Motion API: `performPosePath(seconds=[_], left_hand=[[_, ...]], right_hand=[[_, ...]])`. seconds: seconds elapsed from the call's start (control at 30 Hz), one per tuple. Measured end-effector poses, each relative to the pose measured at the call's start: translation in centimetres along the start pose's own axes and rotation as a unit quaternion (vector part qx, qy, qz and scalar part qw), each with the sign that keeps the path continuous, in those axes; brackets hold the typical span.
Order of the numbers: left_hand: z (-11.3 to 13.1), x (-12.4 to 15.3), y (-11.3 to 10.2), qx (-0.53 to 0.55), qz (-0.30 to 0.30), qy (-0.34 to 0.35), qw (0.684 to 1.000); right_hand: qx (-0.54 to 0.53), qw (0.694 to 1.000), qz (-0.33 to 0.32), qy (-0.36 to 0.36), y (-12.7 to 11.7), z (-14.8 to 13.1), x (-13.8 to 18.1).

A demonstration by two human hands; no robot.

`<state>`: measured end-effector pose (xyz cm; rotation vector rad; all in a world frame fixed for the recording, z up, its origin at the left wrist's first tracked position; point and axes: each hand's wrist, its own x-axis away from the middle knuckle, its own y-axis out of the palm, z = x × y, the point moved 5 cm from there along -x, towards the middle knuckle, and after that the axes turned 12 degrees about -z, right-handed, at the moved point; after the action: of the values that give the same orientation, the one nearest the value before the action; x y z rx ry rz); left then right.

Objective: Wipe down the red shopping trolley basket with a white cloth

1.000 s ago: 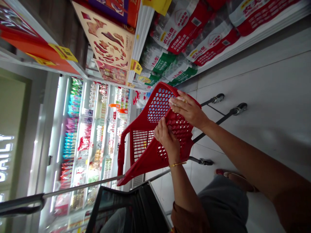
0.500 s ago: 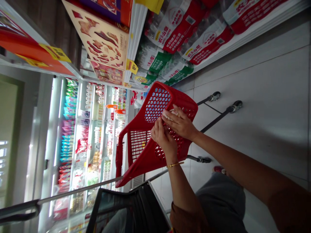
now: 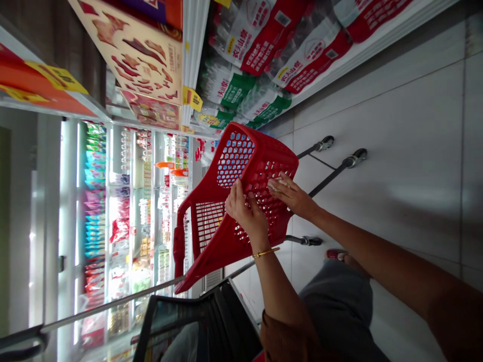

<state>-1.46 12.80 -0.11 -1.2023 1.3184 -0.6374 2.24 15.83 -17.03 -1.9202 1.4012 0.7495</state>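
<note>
A red plastic shopping cart (image 3: 211,264) with a perforated basket stands in front of me, turned sideways in the tilted head view. My left hand (image 3: 247,213), wearing a gold bangle (image 3: 266,252) at the wrist, is closed over the basket's edge. Against the perforated side panel rests my right hand (image 3: 292,197), its fingers pressing a crumpled white wipe (image 3: 277,185) to the plastic. Most of the wipe is hidden under the fingers. The two hands are apart.
Shelves hold shrink-wrapped water bottles (image 3: 256,35) and gift boxes (image 3: 143,55). A lit display case (image 3: 132,211) with packaged goods lies behind the cart. Close below is a black-framed cart or basket (image 3: 215,322). Cart wheels (image 3: 356,157) rest on the tiled floor (image 3: 411,141).
My right hand has slid away from my left hand, across the basket panel toward the wheels, with the wipe. My left hand stays at the edge. The whole view has shifted slightly.
</note>
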Motion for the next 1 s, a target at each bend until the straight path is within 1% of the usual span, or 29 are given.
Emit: performPosePath(seconds=[0.13, 0.23, 0.33, 0.47, 0.53, 0.67, 0.73, 0.83, 1.0], left_hand=[[0.0, 0.0, -0.1, -0.002, 0.006, 0.004, 1.000], [0.1, 0.0, -0.1, -0.002, 0.006, 0.008, 1.000], [0.2, 0.0, -0.2, -0.009, 0.009, 0.011, 1.000], [0.3, 0.0, -0.2, -0.003, 0.006, 0.007, 1.000], [0.3, 0.0, -0.2, 0.001, 0.004, 0.001, 1.000], [0.5, -0.1, -0.3, 0.015, 0.012, 0.009, 1.000], [0.5, -0.1, -0.4, 0.023, 0.016, 0.011, 1.000], [0.6, -0.2, -0.4, 0.022, 0.013, 0.006, 1.000], [0.6, -0.2, -0.4, 0.032, 0.004, -0.002, 0.999]], right_hand=[[0.004, 1.000, -0.019, -0.007, 0.7, 0.7, 1.5], [0.003, 1.000, -0.024, -0.004, 0.7, 0.8, 1.7], [0.015, 1.000, -0.009, -0.003, 0.1, 0.2, 1.4], [0.042, 0.998, 0.031, -0.021, -1.4, -2.0, -0.5], [0.052, 0.997, 0.049, -0.003, -2.2, -2.8, -2.3], [0.040, 0.996, 0.052, 0.065, -3.0, -2.8, -6.1], [0.035, 0.995, 0.050, 0.078, -2.9, -2.3, -7.2], [0.015, 0.996, 0.043, 0.071, -2.1, -1.3, -7.6], [-0.004, 0.998, 0.030, 0.056, -1.1, -0.8, -6.7]])
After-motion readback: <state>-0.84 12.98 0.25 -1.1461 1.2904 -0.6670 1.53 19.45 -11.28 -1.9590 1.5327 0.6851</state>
